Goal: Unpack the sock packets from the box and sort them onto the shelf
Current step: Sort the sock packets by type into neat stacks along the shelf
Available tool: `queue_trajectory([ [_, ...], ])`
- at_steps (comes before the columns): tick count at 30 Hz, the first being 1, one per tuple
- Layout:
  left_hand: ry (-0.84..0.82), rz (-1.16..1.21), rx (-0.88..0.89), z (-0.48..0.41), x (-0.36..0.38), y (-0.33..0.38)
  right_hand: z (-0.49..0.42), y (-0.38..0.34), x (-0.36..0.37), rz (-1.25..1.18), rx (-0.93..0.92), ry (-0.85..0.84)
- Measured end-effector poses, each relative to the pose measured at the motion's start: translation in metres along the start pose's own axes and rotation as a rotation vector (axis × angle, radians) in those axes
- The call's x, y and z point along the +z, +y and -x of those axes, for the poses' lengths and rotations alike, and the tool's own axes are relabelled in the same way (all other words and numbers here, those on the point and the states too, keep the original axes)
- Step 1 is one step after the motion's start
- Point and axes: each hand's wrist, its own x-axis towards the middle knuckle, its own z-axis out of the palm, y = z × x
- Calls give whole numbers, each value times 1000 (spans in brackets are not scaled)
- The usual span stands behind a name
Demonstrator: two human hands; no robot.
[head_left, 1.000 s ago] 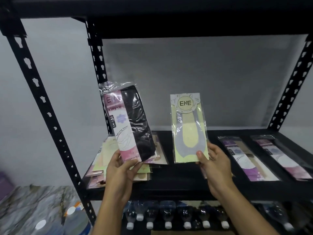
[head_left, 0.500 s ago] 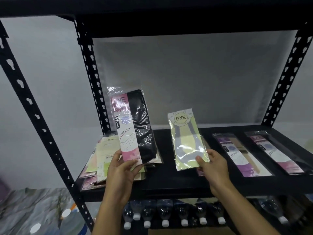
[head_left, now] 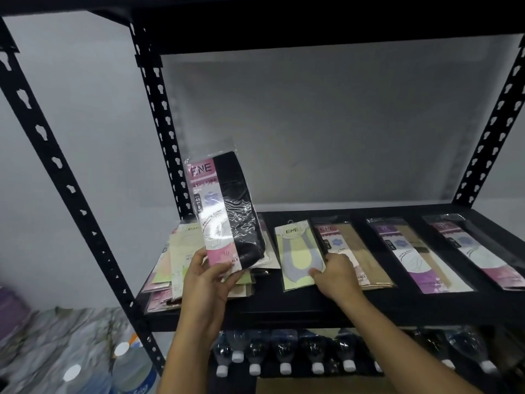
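Black sock packet in clear plastic with a pink ENE label stands upright left of centre. The left hand grips its lower end above a loose pile of pastel packets at the left end of the black metal shelf. At centre a yellow-and-grey sock packet lies flat on the shelf. The right hand pinches its lower right corner, thumb on top. Right of it, three more long packets lie side by side. Capped water bottles line the tier below.
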Motion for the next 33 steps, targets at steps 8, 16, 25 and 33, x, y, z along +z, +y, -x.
queue_trajectory([
  [8, -24, -22, -37, 3, 7, -6, 26, -12, -11, -436, -188, 95],
  [16, -186, -34, -77, 16, 32, -23, 47, -41, -37, -895, -288, -152],
  [25, -336, -354, -29, 27, 73, -45, 41, 7, -81, -971, -138, -47],
  [33, -401, -447, 29, 28, 108, -79, 16, 97, -143, -867, -49, 163],
])
